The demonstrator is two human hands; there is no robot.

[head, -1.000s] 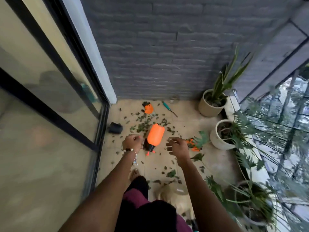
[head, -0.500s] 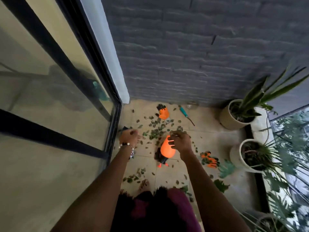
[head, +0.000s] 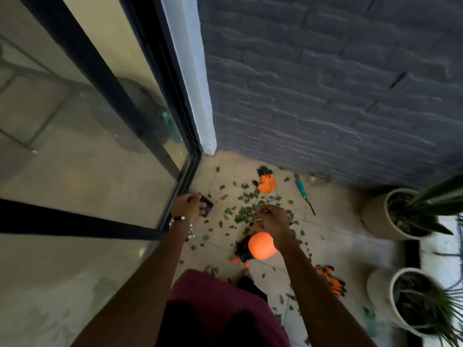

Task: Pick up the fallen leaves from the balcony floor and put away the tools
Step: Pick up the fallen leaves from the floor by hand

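Observation:
Fallen green leaves (head: 244, 213) are scattered over the beige balcony tiles, thickest in a pile by the far wall. My right hand (head: 273, 221) hovers over that pile with curled fingers; a small pale bit shows at its fingertips, too blurred to tell. Just under that hand an orange spray bottle (head: 261, 246) lies on its side. My left hand (head: 186, 205) is curled beside a small black pot (head: 207, 208) near the door track; contact is unclear. One orange glove (head: 266, 182) lies near the wall and another orange glove (head: 330, 283) to the right. A teal-handled tool (head: 302, 190) lies by the wall.
A glass sliding door (head: 100, 146) with a black frame closes the left side. A dark brick wall (head: 325, 83) stands ahead. Two pale plant pots (head: 375, 216) (head: 380, 291) line the right edge with long leaves reaching out. My legs fill the bottom centre.
The view has swung down and left, closer to the floor. Both hands have moved forward: the right from beside the spray bottle to over the leaf pile, the left toward the black pot.

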